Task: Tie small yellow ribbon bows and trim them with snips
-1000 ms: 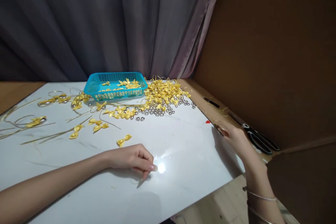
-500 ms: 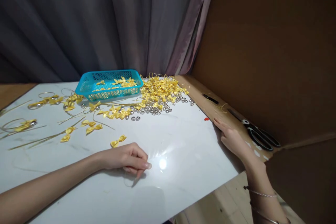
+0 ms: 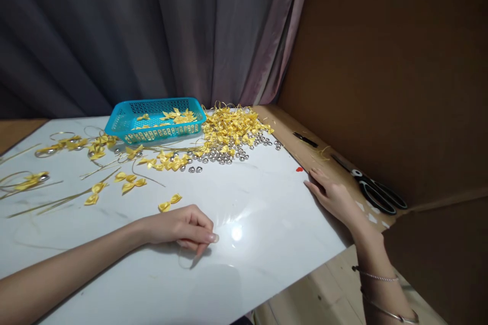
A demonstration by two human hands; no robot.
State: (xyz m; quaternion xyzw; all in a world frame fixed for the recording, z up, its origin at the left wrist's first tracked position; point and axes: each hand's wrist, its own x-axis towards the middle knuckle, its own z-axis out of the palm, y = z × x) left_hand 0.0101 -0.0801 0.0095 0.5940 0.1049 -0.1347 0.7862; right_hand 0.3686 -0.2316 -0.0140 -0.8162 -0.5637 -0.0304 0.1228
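My left hand (image 3: 188, 228) rests low over the white tabletop, thumb and forefinger pinched together. Out of its fingers curves a thin cord (image 3: 185, 264), pale and hard to see against the table. Just beyond that hand lies a yellow ribbon bow (image 3: 170, 203). At the table's right edge my right hand (image 3: 330, 193) is spread, its fingertips close to a small red heart-shaped piece (image 3: 299, 169). Several loose bows (image 3: 129, 183), gold cords (image 3: 63, 198) and a cluster of silver beads (image 3: 221, 156) are scattered farther off.
A blue plastic basket (image 3: 114, 124) with bows in it stands at the back. Beside it is a heap of yellow bows (image 3: 232, 124). Black-handled scissors (image 3: 373, 193) and a dark pen-like tool (image 3: 305, 139) lie on brown cardboard along the right wall. A grey curtain (image 3: 183, 25) hangs behind.
My right hand's fingers have opened wider, the thumb side reaching left over the table edge. My left hand keeps its pinch in nearly the same spot. The view has shifted slightly.
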